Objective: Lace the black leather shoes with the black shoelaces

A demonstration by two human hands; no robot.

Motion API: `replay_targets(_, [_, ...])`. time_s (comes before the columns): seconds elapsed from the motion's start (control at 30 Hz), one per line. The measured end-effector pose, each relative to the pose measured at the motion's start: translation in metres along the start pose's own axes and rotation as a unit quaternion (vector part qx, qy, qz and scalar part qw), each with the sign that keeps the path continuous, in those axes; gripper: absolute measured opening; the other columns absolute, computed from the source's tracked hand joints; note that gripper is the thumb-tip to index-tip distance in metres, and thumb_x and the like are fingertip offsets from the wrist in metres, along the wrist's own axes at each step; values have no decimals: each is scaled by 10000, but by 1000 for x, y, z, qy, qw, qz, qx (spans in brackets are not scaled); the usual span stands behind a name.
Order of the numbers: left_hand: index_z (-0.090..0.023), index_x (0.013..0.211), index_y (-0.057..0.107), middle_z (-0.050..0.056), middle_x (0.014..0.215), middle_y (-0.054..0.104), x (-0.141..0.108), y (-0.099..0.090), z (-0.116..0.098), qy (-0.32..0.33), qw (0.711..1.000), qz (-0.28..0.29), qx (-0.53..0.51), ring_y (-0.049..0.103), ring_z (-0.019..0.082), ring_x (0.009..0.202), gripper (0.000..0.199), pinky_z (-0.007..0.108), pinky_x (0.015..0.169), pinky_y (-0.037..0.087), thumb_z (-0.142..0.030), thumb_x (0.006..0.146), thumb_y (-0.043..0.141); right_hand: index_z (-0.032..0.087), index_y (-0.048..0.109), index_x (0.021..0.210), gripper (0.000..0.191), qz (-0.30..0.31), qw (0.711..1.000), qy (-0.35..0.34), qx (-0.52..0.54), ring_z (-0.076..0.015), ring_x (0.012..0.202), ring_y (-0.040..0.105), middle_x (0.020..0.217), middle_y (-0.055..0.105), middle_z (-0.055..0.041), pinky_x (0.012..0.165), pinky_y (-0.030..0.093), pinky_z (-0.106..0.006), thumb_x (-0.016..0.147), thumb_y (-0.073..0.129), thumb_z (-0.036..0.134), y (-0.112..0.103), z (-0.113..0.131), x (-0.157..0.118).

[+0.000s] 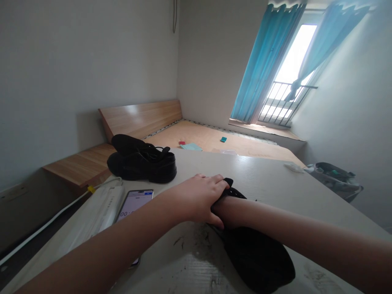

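The left hand (pixel 196 200) closes tight on a black cloth (pixel 254 253) near the front edge of the desk (pixel 263 175), by the right arm (pixel 275 222); the right hand is hidden, so I cannot tell its grip

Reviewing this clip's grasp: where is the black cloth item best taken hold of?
Take the black cloth item at its narrow gathered end from above, where the left hand sits. Its wide body lies slack on the table; the narrow end stands up for fingers.
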State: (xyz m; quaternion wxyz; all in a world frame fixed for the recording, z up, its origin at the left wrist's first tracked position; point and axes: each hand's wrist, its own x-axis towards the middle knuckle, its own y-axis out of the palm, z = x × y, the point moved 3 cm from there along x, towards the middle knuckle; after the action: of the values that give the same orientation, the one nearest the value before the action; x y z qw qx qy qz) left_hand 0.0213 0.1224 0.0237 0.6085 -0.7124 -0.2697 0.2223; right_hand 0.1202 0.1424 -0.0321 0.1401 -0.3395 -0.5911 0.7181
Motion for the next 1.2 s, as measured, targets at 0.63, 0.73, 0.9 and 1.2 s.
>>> replay_targets(0.63, [-120,1382,358,137,1462,368,-1,-1,-3,-7,1000,7,4,444,305,1242,837,408,1019,376,-551,732,663,74,571,1268,628,19,1000,6,-17,-392,1215,474,1366,490,-215,1040,351,-451,681,734,231,15,-10,2])
replay_targets(0.73, [-120,1387,344,137,1469,358,-1,-1,-2,-8,1000,11,6,426,301,1262,836,405,1022,372,-547,739,656,66,596,1236,605,28,999,10,-23,-396,1236,455,1344,511,-219,1041,351,-452,667,741,212,15,-9,2])
replay_targets(0.9, [-120,1397,324,143,1483,334,-1,-1,-1,-10,1000,12,1,399,303,1288,854,412,1038,353,-549,738,656,40,586,1236,626,32,999,6,-25,-405,1235,449,1345,503,-237,1035,362,-446,654,751,203,12,-7,-2])
replay_targets(1.2, [-144,1385,343,129,1465,358,-1,-1,-2,-4,1000,9,-11,456,297,1228,840,389,1010,370,-523,721,689,59,574,1232,623,-3,1000,0,-5,-378,1252,415,1249,578,-184,1056,323,-401,646,750,171,9,-7,3])
